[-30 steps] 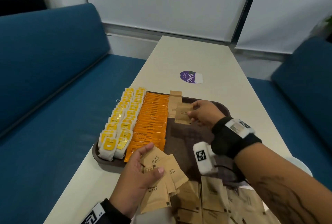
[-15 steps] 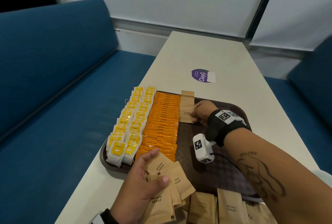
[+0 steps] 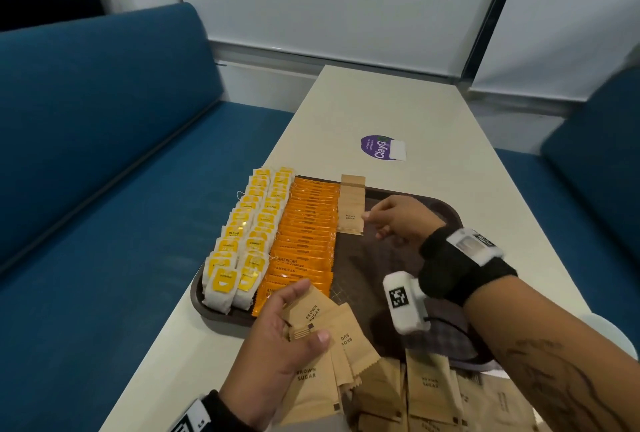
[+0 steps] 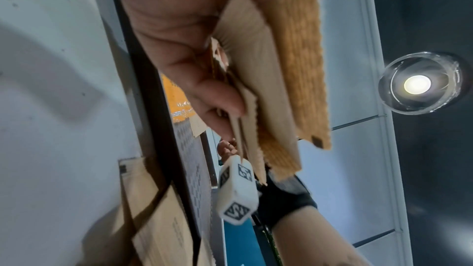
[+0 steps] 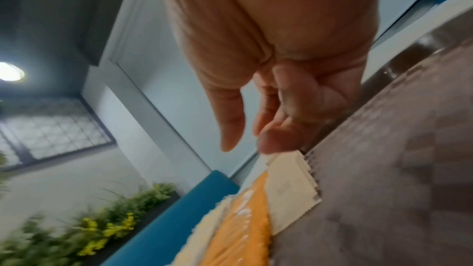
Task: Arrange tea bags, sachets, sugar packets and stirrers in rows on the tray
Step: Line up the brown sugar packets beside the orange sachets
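- Fanning out from the left hand (image 3: 277, 345), a bundle of brown sugar packets (image 3: 325, 331) is pinched between thumb and curled fingers, over the near edge of the tray (image 3: 446, 210).
- A short row of sugar packets (image 3: 351, 210) is touched at its near right corner by the fingertips of the right hand (image 3: 398, 220); nothing is gripped, the fingers being loosely bent.
- Left of that hand, orange sachets (image 3: 304, 241) and tea bags (image 3: 242, 241) are laid in rows.
- Loose packets (image 3: 429, 393) are lying right of the left hand.

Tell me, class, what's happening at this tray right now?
A person is filling a brown tray in rows. Tea bags and orange coffee sachets already lie in full rows. The right hand touches the short row of brown sugar packets beside the sachets. The left hand holds a fan of more packets; others lie nearby.
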Tool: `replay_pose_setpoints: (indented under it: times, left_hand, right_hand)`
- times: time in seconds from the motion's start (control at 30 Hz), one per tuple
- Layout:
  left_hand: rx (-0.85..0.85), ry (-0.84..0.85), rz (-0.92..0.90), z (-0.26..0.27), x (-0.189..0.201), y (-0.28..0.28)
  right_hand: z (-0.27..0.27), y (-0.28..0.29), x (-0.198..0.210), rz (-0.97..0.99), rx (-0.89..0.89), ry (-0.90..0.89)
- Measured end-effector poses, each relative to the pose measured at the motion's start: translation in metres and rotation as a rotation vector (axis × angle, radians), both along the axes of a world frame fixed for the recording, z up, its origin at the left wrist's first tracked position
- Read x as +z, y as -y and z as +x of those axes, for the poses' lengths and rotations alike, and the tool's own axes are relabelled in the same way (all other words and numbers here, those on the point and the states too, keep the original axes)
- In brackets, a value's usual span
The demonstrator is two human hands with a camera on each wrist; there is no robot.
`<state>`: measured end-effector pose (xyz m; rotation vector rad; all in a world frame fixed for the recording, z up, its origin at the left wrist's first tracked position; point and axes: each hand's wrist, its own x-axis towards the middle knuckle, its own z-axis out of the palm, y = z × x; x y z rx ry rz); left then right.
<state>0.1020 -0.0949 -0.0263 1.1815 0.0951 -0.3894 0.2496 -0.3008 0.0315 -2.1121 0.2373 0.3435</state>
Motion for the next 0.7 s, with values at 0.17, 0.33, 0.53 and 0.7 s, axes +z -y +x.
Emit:
replay_pose_setpoints:
  times: [0.17,0.33,0.53,0.7]
  left_hand:
    - [-0.003,0.027,-0.009,-0.011,0.006,0.007]
    - [-0.009,0.057,-0.017,-0.022,0.005,0.018]
    - [0.017,0.036,-0.029,-0.03,0.001,0.023]
    - [0.042,0.008,-0.043,-0.029,0.0,0.022]
  right_hand:
    - [-0.082,0.005,0.021,0.053,0.299,-0.066]
    - [-0.136,0.004,0.011,0.224,0.34,-0.199]
    - [-0.16,0.004,-0.001,0.266,0.286,-0.153]
    - [-0.166,0.009,-0.005,0.361,0.27,-0.143]
